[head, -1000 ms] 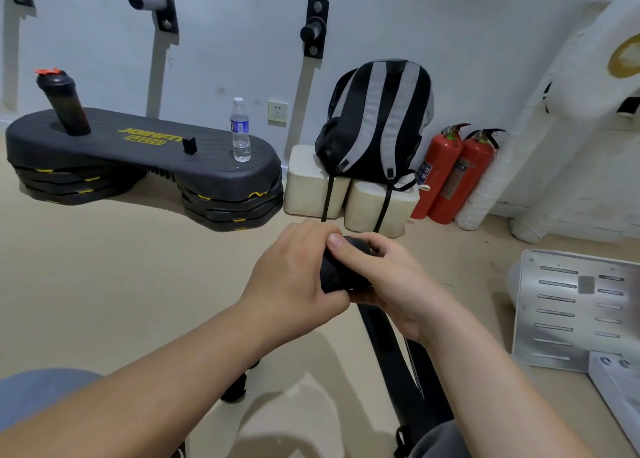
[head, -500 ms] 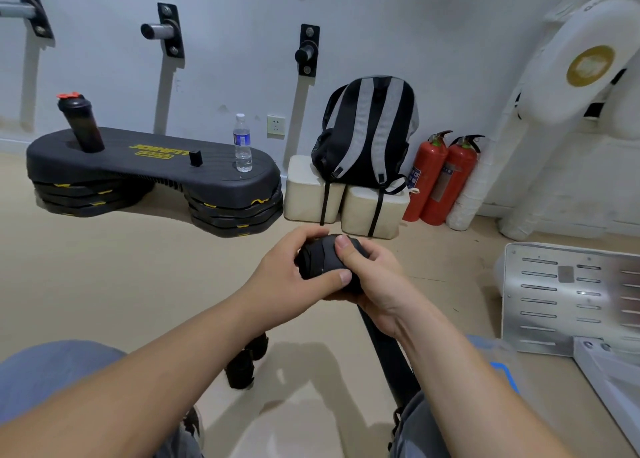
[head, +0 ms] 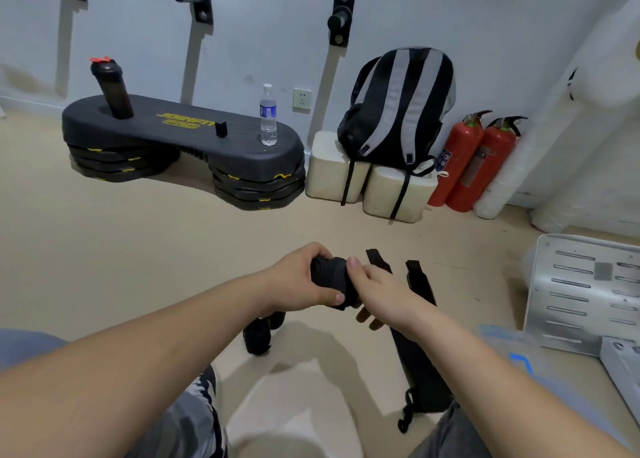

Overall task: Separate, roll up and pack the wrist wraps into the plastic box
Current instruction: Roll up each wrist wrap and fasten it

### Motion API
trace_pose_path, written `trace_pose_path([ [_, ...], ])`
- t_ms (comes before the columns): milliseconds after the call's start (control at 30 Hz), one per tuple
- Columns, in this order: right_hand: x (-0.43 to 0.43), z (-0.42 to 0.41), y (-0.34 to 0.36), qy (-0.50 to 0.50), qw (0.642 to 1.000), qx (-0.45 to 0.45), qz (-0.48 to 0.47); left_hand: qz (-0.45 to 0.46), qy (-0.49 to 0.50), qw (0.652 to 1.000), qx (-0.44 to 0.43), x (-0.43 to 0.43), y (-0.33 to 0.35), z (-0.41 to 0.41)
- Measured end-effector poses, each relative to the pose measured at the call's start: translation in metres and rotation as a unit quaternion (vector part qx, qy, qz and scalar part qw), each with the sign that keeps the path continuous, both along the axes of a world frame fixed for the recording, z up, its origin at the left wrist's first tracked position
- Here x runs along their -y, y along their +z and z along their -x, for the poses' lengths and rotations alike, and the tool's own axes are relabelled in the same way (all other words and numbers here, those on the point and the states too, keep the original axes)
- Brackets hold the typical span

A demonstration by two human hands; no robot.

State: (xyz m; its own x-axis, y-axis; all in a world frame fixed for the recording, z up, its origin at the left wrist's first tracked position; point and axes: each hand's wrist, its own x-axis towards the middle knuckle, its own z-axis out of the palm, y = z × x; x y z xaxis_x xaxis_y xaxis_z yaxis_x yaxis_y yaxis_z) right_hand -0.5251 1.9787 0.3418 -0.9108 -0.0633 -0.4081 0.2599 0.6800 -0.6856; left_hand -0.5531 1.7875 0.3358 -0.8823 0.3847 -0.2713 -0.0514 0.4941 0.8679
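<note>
A black rolled-up wrist wrap (head: 333, 279) is held above the floor between both hands. My left hand (head: 299, 281) grips its left side, thumb under the roll. My right hand (head: 379, 293) presses it from the right, thumb on top. Two unrolled black wraps (head: 415, 346) lie flat on the floor beneath my right hand and forearm, their far ends showing beyond my fingers. Two rolled wraps (head: 258, 336) stand on the floor below my left hand. The clear plastic box (head: 512, 350) with a blue clip sits at the right, partly hidden by my right arm.
A silver perforated metal panel (head: 585, 291) lies at the right. A black step platform (head: 180, 135) carries a shaker bottle (head: 112, 88) and a water bottle (head: 268, 116). A backpack (head: 398, 107) rests on cream blocks beside two red fire extinguishers (head: 474, 161). My knees are at the bottom.
The camera has tilted down, so the flat wraps' ends and more of the box show. The roll has turned in my hands, and my right fingers have opened below it.
</note>
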Motion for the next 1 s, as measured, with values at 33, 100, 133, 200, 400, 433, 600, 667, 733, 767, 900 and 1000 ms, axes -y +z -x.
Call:
trace_pose_path([
  [33,0.001,0.005,-0.007,0.019,0.999,0.016,-0.031,0.008,-0.001,1.0,0.009,0.0,-0.011,0.004],
  [100,0.003,0.019,-0.025,0.065,0.991,0.052,-0.102,0.02,-0.003,0.999,0.035,-0.002,-0.036,0.012],
  [133,0.004,0.027,-0.035,0.086,0.985,0.071,-0.13,0.03,-0.001,0.998,0.049,-0.004,-0.05,0.016],
  [200,0.005,0.045,-0.06,0.112,0.975,0.108,-0.16,0.091,0.007,0.995,0.051,-0.007,-0.083,0.022],
  [400,0.011,0.091,-0.144,0.161,0.959,0.164,-0.166,0.255,-0.004,0.965,0.061,-0.004,-0.178,0.033],
  [433,0.013,0.097,-0.158,0.169,0.957,0.169,-0.163,0.267,-0.007,0.961,0.065,-0.002,-0.192,0.036],
  [600,0.017,0.111,-0.218,0.147,0.967,0.181,-0.101,0.303,-0.025,0.95,0.075,-0.002,-0.249,0.052],
  [667,0.012,0.105,-0.241,0.124,0.973,0.177,-0.087,0.315,-0.026,0.947,0.057,-0.006,-0.268,0.055],
  [733,0.003,0.095,-0.263,0.11,0.974,0.175,-0.092,0.352,-0.044,0.935,0.021,-0.009,-0.286,0.055],
  [767,-0.001,0.091,-0.273,0.103,0.974,0.182,-0.089,0.379,-0.06,0.924,0.0,-0.011,-0.293,0.056],
  [900,-0.014,0.083,-0.289,0.027,0.974,0.224,-0.024,0.467,-0.101,0.878,-0.032,-0.012,-0.309,0.064],
  [1000,-0.021,0.082,-0.286,-0.037,0.97,0.239,0.029,0.51,-0.12,0.852,-0.023,-0.007,-0.319,0.067],
])
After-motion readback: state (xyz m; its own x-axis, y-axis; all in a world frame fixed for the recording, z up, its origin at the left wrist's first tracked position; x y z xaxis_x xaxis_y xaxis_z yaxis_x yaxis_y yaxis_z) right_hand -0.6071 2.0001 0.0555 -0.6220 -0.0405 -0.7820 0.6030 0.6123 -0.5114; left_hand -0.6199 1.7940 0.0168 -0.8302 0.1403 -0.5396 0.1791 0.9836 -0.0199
